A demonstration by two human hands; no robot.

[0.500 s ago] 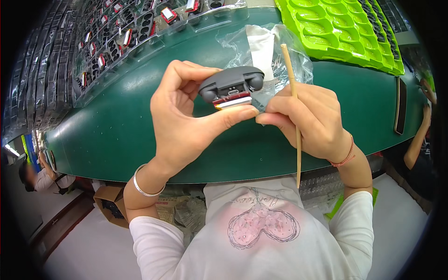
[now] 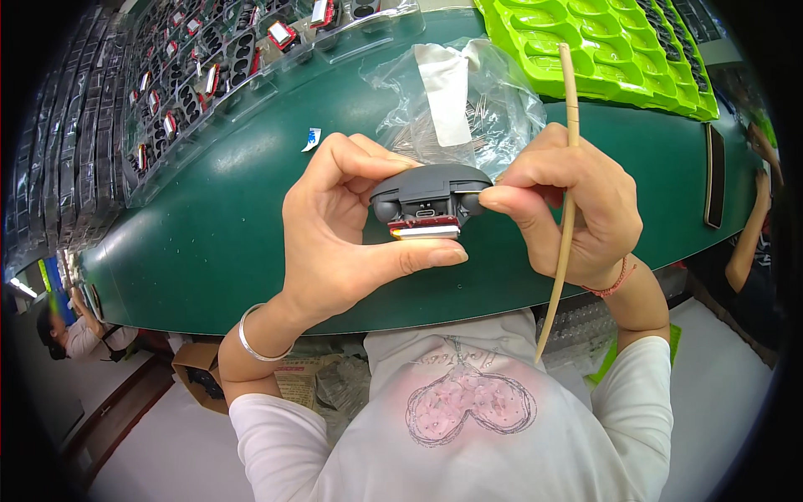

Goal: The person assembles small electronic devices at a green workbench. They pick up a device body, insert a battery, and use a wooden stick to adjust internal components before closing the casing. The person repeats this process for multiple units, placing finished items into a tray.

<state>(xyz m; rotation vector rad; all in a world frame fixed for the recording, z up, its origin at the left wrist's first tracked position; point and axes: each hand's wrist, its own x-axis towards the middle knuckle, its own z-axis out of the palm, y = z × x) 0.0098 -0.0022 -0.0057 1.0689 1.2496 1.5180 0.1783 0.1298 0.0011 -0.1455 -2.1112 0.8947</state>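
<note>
Between the thumb and fingers of my left hand (image 2: 330, 226) is a dark grey rounded plastic housing (image 2: 431, 180). A red circuit board (image 2: 425, 222) with a small metal port shows on its near side, and a silver battery-like block (image 2: 427, 233) lies under the board, against my thumb. My right hand (image 2: 577, 205) pinches a thin metal pin (image 2: 468, 192) whose end reaches the housing's right side. A long wooden stick (image 2: 569, 176) is tucked through the same hand, slanting down toward my shirt. Beyond both hands lies a clear plastic bag (image 2: 510, 100) of thin metal pins.
Clear trays (image 2: 242, 88) of dark housings and red boards fill the far left, beside stacked black trays (image 2: 75, 142). A lime-green tray (image 2: 577, 50) stands far right, near a dark phone-like slab (image 2: 713, 176). A small blue-and-white scrap (image 2: 311, 139) lies on the green table (image 2: 192, 259). Other people sit at both sides.
The housing sits slightly lower and further right in the view. My right hand has shifted right and now holds a thin pin at the housing. A blue-and-white scrap now shows on the table.
</note>
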